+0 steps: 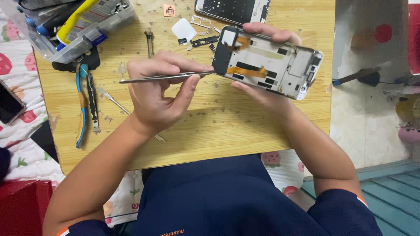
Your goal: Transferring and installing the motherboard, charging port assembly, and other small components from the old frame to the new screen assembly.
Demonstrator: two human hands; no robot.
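My left hand pinches a pair of metal tweezers, held level, their tips touching the left end of an opened phone. My right hand cradles that phone from below and behind, its back off, with orange flex cables and dark chips showing. Both hands hover above a small wooden table.
Small phone parts, a white square piece and a card tray lie near the far edge. Another phone frame sits at the back. A clear box of tools is far left, with blue-handled pliers and a thin pick beside it.
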